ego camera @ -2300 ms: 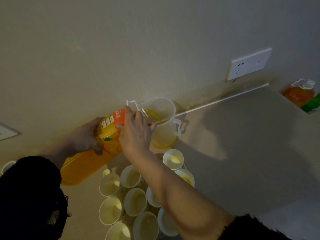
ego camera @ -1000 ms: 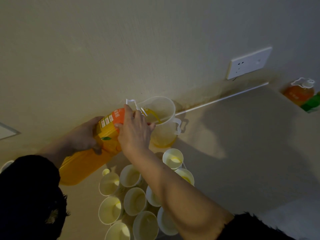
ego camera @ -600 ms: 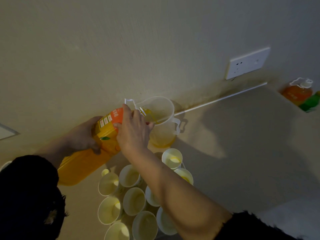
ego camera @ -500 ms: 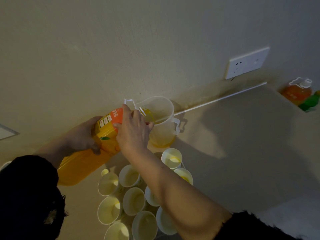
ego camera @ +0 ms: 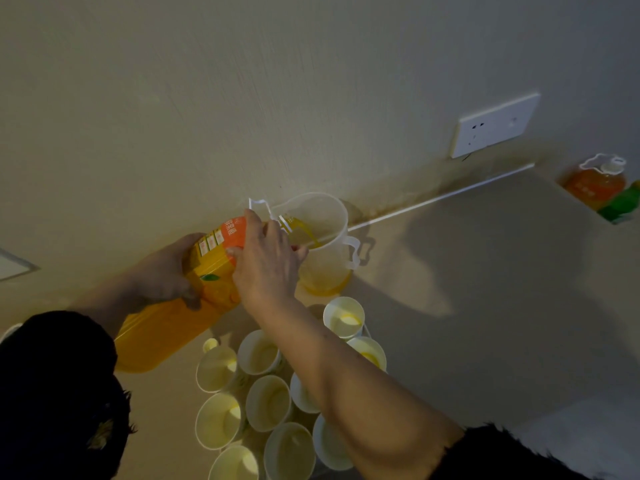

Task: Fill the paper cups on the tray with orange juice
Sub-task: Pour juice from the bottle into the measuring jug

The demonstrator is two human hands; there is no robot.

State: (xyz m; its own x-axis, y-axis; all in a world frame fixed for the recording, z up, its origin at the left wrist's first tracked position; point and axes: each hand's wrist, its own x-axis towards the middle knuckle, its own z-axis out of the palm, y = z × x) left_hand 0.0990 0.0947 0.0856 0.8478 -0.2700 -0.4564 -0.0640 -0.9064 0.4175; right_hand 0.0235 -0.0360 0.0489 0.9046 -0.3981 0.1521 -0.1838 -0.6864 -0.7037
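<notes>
The left hand (ego camera: 162, 273) and right hand (ego camera: 268, 268) gripped the juice bottle (ego camera: 166, 334), mouth angled far-right into the seemingly part-filled pitcher (ego camera: 327, 268).

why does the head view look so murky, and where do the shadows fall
Head view: dim, warm light, seemingly from the left, so the jug and right arm throw broad shadows rightward across the counter; head view: the left sleeve goes nearly black; head view: the scene sits tilted, and the far bottle near the right edge is soft.
</notes>
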